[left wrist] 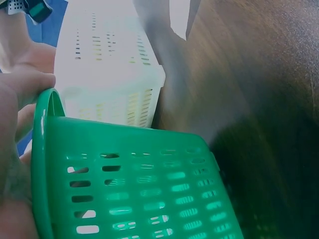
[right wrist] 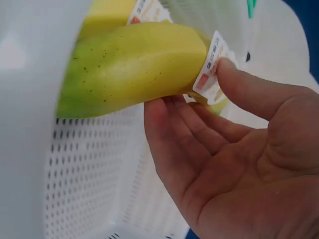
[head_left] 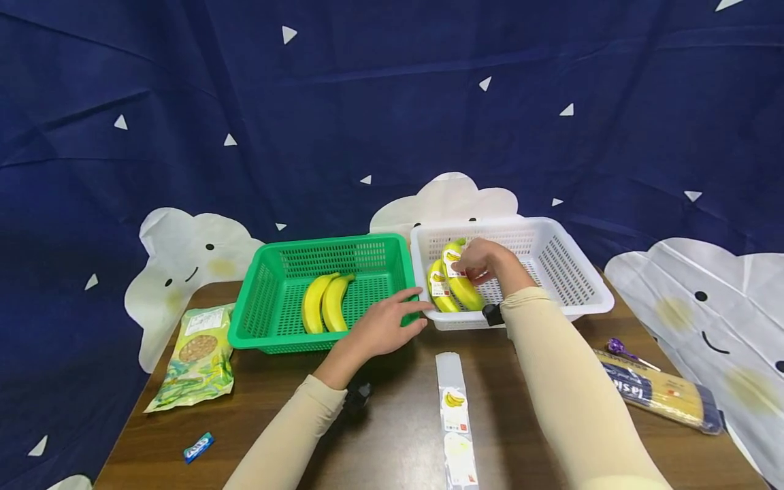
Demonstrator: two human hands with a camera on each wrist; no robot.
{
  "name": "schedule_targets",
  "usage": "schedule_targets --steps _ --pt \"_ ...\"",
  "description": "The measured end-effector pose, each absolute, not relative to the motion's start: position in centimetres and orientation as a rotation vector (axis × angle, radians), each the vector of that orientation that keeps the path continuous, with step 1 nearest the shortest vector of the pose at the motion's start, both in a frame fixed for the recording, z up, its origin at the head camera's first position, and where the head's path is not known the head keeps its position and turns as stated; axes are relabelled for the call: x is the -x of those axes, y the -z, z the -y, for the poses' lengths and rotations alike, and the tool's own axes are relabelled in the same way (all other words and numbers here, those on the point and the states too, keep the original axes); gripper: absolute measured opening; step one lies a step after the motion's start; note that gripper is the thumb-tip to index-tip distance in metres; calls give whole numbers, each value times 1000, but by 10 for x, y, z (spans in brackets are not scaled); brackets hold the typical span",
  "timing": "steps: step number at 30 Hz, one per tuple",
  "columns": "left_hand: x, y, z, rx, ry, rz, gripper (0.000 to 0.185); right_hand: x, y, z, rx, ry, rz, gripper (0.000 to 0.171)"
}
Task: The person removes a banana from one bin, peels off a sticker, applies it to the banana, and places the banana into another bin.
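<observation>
In the white basket [head_left: 566, 262] lie two bananas side by side, each with a white picture sticker. My right hand [head_left: 486, 262] grips the right-hand banana [right wrist: 134, 69]; the thumb presses on its sticker [right wrist: 212, 67] while the fingers lie under the fruit. The other stickered banana [head_left: 439, 289] is just left of it. My left hand [head_left: 386, 325] rests at the front right corner of the green basket [head_left: 245, 306], fingers stretched toward the white basket's rim. Two bananas without visible stickers, a left one [head_left: 313, 303] and a right one [head_left: 334, 305], lie in the green basket.
A strip of banana stickers [head_left: 454, 415] lies on the table in front. To the left are a green-yellow food bag [head_left: 197, 350] and a small blue packet [head_left: 199, 447]. At right are a pasta pack [head_left: 661, 395] and a purple lollipop [head_left: 618, 347].
</observation>
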State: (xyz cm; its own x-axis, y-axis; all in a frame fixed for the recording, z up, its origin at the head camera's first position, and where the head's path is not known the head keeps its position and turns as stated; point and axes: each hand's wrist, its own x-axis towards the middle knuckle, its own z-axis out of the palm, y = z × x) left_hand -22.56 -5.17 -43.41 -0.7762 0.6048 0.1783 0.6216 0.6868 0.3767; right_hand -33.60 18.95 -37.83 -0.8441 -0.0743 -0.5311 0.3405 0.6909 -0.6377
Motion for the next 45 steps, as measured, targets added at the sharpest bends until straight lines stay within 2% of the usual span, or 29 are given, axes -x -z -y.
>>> schedule_targets --steps 8,18,29,39,42,45 --pt "226 435 52 1041 653 2858 38 346 392 -186 -273 952 -2373 24" --pt "225 433 55 1016 649 2866 37 350 395 -179 -219 808 -2314 36" --pt "225 433 51 998 639 2893 37 344 384 -172 -291 721 -2256 37" --pt "226 435 50 1015 624 2882 38 350 386 -176 -229 654 -2255 32" --pt "225 435 50 1011 619 2883 38 351 387 -177 -160 633 -2257 37" --pt "225 435 50 1004 612 2887 38 351 388 -179 -103 639 -2259 50"
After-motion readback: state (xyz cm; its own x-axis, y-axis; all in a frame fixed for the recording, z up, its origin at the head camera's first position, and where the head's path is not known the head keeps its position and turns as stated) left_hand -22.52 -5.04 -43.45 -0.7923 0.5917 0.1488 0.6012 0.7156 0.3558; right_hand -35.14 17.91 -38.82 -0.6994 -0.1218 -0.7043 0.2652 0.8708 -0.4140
